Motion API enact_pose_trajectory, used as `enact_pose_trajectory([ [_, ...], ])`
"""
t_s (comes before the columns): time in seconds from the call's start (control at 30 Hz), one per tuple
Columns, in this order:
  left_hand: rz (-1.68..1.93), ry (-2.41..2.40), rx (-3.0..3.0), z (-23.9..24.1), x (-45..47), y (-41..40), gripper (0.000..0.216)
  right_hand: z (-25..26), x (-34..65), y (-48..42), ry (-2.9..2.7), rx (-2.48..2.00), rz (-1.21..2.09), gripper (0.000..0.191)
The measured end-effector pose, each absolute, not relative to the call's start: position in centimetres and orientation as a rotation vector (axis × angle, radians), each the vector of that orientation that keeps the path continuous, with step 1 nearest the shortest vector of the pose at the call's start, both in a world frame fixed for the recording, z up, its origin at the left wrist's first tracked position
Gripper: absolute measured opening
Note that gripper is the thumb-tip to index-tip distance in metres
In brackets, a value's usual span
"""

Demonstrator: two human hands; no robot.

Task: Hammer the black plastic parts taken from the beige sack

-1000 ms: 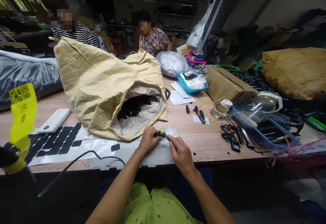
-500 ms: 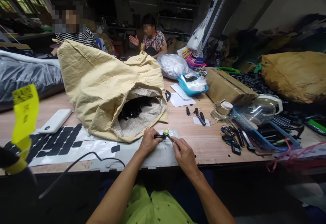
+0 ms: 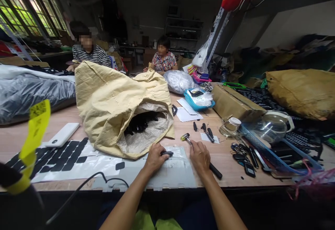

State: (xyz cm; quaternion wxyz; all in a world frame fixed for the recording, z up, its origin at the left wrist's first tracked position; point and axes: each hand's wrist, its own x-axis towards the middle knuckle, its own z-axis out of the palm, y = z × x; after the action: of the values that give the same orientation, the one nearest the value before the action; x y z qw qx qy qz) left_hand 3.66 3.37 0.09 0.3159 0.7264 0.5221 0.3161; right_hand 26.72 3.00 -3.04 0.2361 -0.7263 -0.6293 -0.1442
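Observation:
My left hand [image 3: 155, 158] is closed, pinching a small black plastic piece [image 3: 168, 153] above the translucent mat [image 3: 178, 174] at the table's front edge. To its right, my right hand [image 3: 200, 157] lies over the metal shaft of a small hammer [image 3: 185, 137], its fingers curled round it. The hammer's yellowish head points to the far left, and its black grip [image 3: 215, 170] sticks out under my wrist. Just beyond my left hand lies a large beige sack [image 3: 104, 104], its mouth facing me, with black pieces [image 3: 140, 123] inside.
Black adhesive pads [image 3: 65, 156] on white sheets and a white power bank [image 3: 64, 134] lie to the left. On the right are black-handled tools [image 3: 209, 132], keys [image 3: 239, 153], a glass jar [image 3: 230, 127], a blue basket [image 3: 277, 160] and a cardboard box [image 3: 232, 101]. Two people sit across the table.
My right hand has moved right with the hammer, away from the black piece and down to the table. My left hand still holds the piece. The camera view has tilted up.

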Motion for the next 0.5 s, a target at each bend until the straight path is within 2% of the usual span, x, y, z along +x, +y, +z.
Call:
enact_pose_trajectory([
  [0.1, 0.922, 1.29, 1.934, 0.9, 3.5, 2.0, 0.004, -3.3, 26.5, 3.0, -1.748, -1.999, -0.456, 0.027],
  [0.2, 0.937, 1.037, 1.996, 1.4, 3.5, -1.6, 0.016, -3.3, 26.4, 3.0, -1.765, -1.993, -0.502, 0.027],
  [0.27, 0.803, 0.787, 2.065, 0.8, 3.5, -4.6, 0.026, -3.3, 26.5, 3.0, -1.769, -1.991, -0.527, 0.027],
  [0.4, 0.443, 0.429, 2.064, -3.6, 3.6, -9.0, 0.046, -3.4, 26.5, 3.0, -1.768, -1.994, -0.556, 0.027],
  [0.5, 0.221, 0.774, 1.904, -8.0, 3.3, -9.2, 0.043, -3.4, 26.4, 2.9, -1.77, -1.998, -0.551, 0.027],
])
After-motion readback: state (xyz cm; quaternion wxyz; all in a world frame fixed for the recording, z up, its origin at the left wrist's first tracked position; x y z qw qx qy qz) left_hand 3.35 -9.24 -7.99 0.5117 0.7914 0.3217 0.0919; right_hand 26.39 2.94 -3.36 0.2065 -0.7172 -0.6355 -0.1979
